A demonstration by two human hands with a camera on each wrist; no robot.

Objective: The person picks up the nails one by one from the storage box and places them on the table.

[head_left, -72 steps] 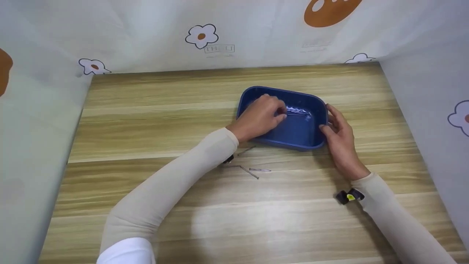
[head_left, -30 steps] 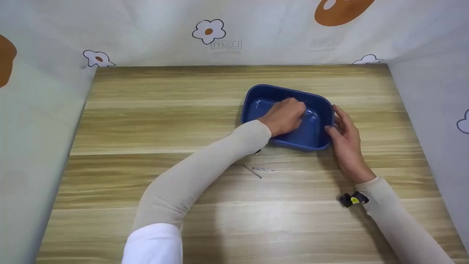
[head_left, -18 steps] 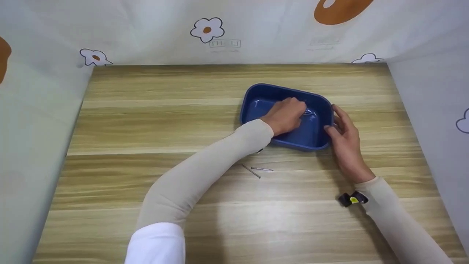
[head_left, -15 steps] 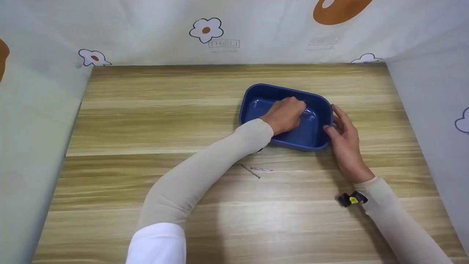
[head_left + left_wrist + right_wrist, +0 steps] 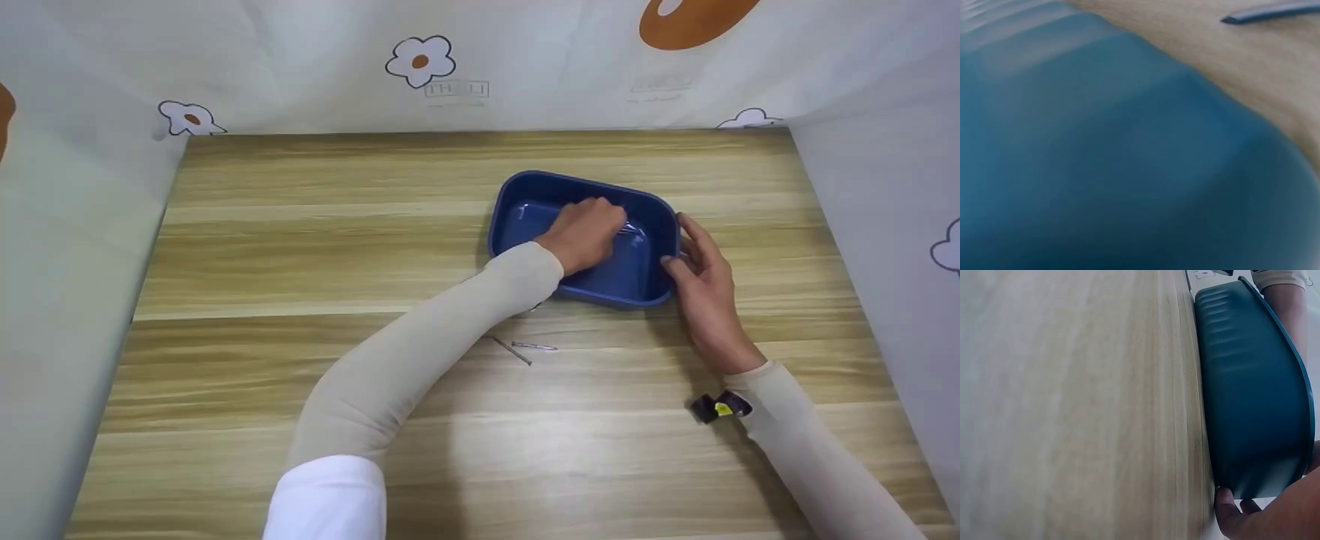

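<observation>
A deep blue rectangular plastic bin (image 5: 525,219) with rounded corners stands on the wooden table. My left hand (image 5: 583,234) reaches down into it, fingers curled at its floor around shiny metal nails (image 5: 631,227), whose ends show past the knuckles. The fingertips themselves are hidden. My right hand (image 5: 705,289) grips the bin's right end, thumb at the rim and fingers along the outer wall. In the right wrist view, fingers (image 5: 1227,512) rest low against the bin's end (image 5: 1258,399). The left wrist view is mostly filled by the ribbed bin wall (image 5: 1100,140).
Loose nails, one pale (image 5: 534,346) and one darker (image 5: 511,351), lie on the table in front of the bin, partly under my left forearm. A nail tip (image 5: 1235,19) shows in the left wrist view. Patterned white sheeting (image 5: 315,82) walls the table's back and sides.
My left hand has moved right and lower inside the bin since the oldest frame, then stayed nearly still there. My right hand keeps its grip on the bin's end.
</observation>
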